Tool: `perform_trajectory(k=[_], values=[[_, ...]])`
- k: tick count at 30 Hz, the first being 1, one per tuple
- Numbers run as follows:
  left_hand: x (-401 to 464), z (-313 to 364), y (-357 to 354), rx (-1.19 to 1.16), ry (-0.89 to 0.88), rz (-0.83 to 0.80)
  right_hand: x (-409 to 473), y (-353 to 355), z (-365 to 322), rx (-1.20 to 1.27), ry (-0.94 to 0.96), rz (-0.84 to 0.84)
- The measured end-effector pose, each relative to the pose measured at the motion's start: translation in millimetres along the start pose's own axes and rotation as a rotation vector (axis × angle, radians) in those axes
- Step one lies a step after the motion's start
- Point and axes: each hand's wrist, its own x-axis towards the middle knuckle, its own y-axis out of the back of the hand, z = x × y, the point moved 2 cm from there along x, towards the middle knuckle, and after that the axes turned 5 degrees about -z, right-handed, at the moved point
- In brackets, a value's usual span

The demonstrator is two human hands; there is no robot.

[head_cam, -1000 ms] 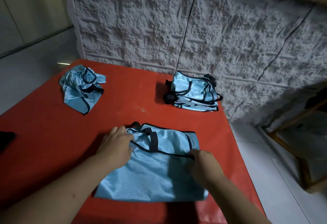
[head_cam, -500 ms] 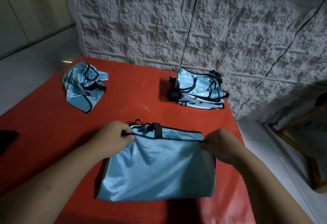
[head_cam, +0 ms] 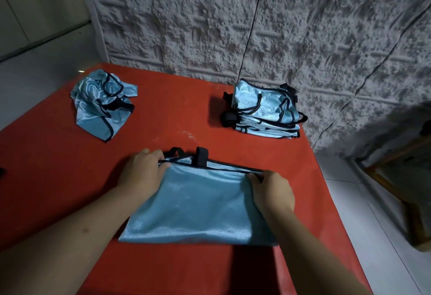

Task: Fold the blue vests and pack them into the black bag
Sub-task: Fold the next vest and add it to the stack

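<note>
— While both hands are on it, where is the blue vest (head_cam: 200,203)?

— It lies flat on the red tabletop (head_cam: 58,178), right between the two hands. It is folded over, and its far edge has a black trim and a short black strap sticking up.

— What is the left hand (head_cam: 142,173) doing?

— It pinches the far left corner of the vest. The fingers are curled round the black edge there.

— And the right hand (head_cam: 271,192)?

— It holds the far right corner the same way, with the fingers curled over the trim. The edge is pulled straight from one hand to the other.

— Are there more vests?

— Yes. A crumpled vest (head_cam: 102,104) sits far past the left hand, well apart from it. A neat stack of folded vests (head_cam: 265,110) sits past the right hand, near the far edge of the tabletop, close to the bumpy grey wall (head_cam: 256,26).

— Do the hands touch those?

— No, both are well apart from them.

— Can you see the black bag?

— Something dark pokes in at the left edge, out beyond the left arm, but I cannot tell what it is.
</note>
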Motion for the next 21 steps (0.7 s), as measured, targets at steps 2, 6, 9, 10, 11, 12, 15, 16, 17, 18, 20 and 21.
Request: perform_trajectory(k=[2,6,9,10,11,12,15,16,17,18,20,21], values=[[1,9,13,0.0,0.02,-0.042,-1,2,-1,-0.033,0.006,0.005],[-25,51,51,0.059,-0.141,0.047,-8,14,-2,-0.03,0.121,0.113],[-68,83,45,-0.065,-0.397,-0.163,-33,17,-12,0.006,0.385,0.26],[-82,86,31,0.006,-0.416,-0.321,-46,13,-17,0.035,0.473,0.253],[-91,85,16,0.136,-0.406,-0.455,-59,6,-21,0.054,0.551,0.214],[-99,80,2,0.28,-0.387,-0.558,-71,-4,-24,0.052,0.616,0.153],[-105,67,-22,0.452,-0.377,-0.581,-91,-34,-21,-0.094,0.671,-0.113],[-103,64,-25,0.434,-0.373,-0.549,-90,-40,-15,-0.164,0.634,-0.192],[-101,62,-27,0.412,-0.366,-0.523,-86,-43,-9,-0.222,0.589,-0.237],[-98,60,-30,0.398,-0.361,-0.497,-81,-43,-3,-0.265,0.554,-0.235],[-89,53,-33,0.399,-0.345,-0.449,-71,-41,2,-0.332,0.501,-0.212],[-84,48,-35,0.399,-0.319,-0.432,-68,-41,3,-0.352,0.475,-0.219]])
